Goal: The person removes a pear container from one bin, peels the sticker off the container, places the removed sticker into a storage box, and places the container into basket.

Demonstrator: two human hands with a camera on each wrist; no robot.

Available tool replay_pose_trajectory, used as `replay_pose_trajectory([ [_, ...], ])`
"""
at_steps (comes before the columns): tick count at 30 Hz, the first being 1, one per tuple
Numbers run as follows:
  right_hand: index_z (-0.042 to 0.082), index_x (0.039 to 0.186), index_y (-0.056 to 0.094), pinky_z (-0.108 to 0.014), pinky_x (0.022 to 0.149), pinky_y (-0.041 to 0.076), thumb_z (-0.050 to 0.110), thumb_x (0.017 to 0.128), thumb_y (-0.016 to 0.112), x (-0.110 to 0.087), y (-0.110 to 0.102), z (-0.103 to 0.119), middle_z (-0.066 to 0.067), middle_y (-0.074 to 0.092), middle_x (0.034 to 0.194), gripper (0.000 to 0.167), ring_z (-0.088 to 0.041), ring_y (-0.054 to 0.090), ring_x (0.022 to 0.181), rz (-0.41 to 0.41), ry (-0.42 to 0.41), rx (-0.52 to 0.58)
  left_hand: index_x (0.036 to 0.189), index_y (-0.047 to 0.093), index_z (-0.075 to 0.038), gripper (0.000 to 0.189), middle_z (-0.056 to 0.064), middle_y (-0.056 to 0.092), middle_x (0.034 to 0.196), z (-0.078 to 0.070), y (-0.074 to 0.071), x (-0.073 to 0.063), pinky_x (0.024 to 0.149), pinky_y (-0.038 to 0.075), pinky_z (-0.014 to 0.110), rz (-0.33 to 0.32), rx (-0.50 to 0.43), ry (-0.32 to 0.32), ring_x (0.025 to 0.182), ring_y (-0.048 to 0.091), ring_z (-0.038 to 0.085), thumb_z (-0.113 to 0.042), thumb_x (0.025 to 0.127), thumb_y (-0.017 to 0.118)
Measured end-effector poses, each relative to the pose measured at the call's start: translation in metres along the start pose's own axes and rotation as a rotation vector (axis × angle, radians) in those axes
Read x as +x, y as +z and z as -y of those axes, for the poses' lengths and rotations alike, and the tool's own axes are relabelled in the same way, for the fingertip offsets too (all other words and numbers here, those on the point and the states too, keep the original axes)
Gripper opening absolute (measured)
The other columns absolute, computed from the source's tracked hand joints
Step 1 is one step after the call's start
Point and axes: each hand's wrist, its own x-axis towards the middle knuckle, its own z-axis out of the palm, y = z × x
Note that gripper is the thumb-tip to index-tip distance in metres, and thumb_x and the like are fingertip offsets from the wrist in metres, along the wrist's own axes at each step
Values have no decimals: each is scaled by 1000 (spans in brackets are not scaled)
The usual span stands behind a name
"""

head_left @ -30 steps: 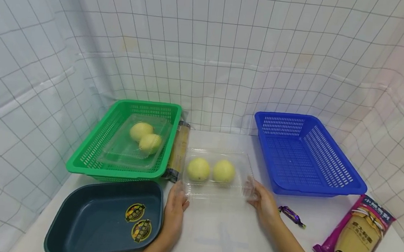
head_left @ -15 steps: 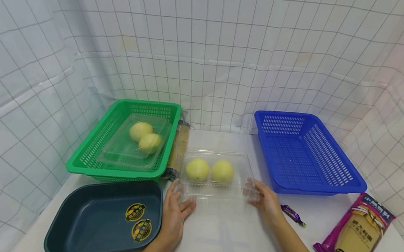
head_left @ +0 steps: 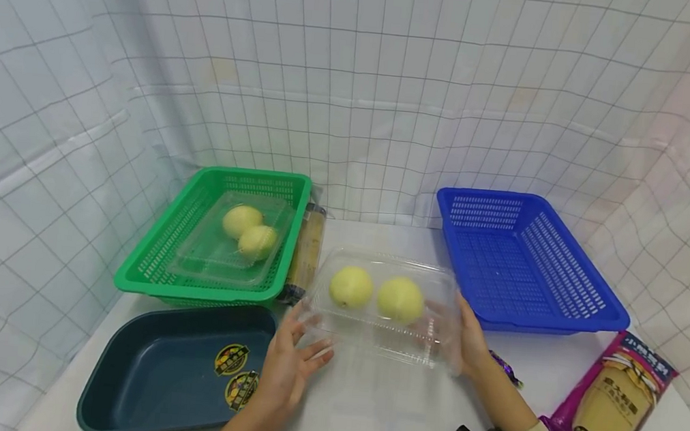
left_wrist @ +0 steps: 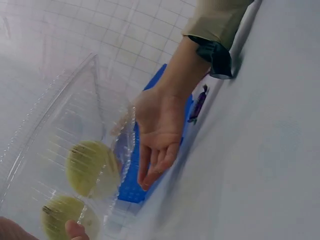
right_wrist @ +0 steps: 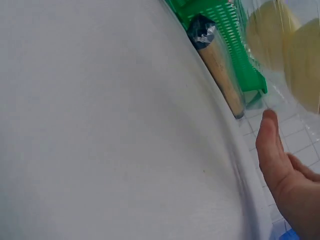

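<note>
A clear plastic clamshell box [head_left: 383, 339] with two round yellow-green fruits [head_left: 400, 300] is raised and tilted over the table's middle. My right hand [head_left: 472, 343] holds its right end; some fingers show through the plastic. In the left wrist view the right hand [left_wrist: 160, 125] has its thumb behind the box's edge and its fingers in front. My left hand [head_left: 290, 361] is at the box's left near corner with fingers spread and fairly straight, touching or just under it. In the right wrist view the right hand [right_wrist: 285, 165] is partly cut off.
At the left stand a green basket [head_left: 205, 294] with another clear box [head_left: 204, 273] of fruit and a dark blue tub [head_left: 170, 378]. A long packet [head_left: 307, 253] lies beside the basket. Right are a blue basket [head_left: 520, 325], a purple-wrapped sweet [head_left: 507, 370] and a purple pasta bag [head_left: 608, 403].
The box has risen from the table, tilted, and shifted right, its right end turning nearer. The right hand has moved further round that end. The left hand's fingers have spread.
</note>
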Motion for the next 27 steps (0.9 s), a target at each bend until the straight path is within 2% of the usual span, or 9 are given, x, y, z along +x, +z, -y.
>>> replay_pose_trajectory([
  [2,-11,148,9,-40,94,49,61,99,13,0,-1,3,-9,62,119,88,-27,63,108,133,-17,64,156,21,-13,57,23,32,143,-11,-3,-2,77,54,33,31,18,-32,92,65,26,-35,104,30],
  [6,-4,137,41,-44,97,48,66,97,10,1,-4,9,-19,59,126,86,-35,60,113,429,17,251,155,22,-11,56,20,39,135,-29,-14,-2,76,54,34,96,68,-75,96,64,31,-32,103,30],
  [9,3,132,52,-46,96,48,66,98,15,2,-5,11,-20,59,125,80,-36,59,113,548,57,308,154,24,-11,55,20,39,135,-40,-23,1,77,54,35,142,105,-94,97,63,34,-34,104,28],
  [14,8,138,48,-50,99,43,57,101,31,6,-1,11,-18,58,128,64,-35,58,115,677,73,293,156,22,-17,55,24,30,146,-54,-38,6,80,53,36,225,127,-144,112,55,43,-38,106,25],
  [17,12,141,47,-51,103,39,52,101,35,8,2,9,-17,55,133,58,-34,55,118,775,59,287,158,15,-16,56,25,24,151,-59,-44,10,82,52,36,272,127,-172,121,50,46,-37,106,22],
  [20,14,145,44,-50,106,36,46,102,35,10,6,8,-17,53,136,55,-34,53,121,842,32,295,158,13,-16,56,25,23,152,-62,-47,14,82,52,36,299,125,-189,121,51,43,-36,106,20],
  [23,13,145,44,-48,108,34,41,102,36,10,10,8,-17,52,136,52,-34,53,121,856,12,311,158,14,-15,57,24,24,151,-66,-48,17,82,52,37,317,137,-197,117,55,39,-37,106,20],
  [27,11,144,45,-47,107,34,36,100,39,9,17,10,-19,54,135,50,-34,55,118,822,-20,321,158,16,-15,57,23,26,148,-72,-48,20,82,52,37,321,146,-202,109,60,32,-40,107,19],
])
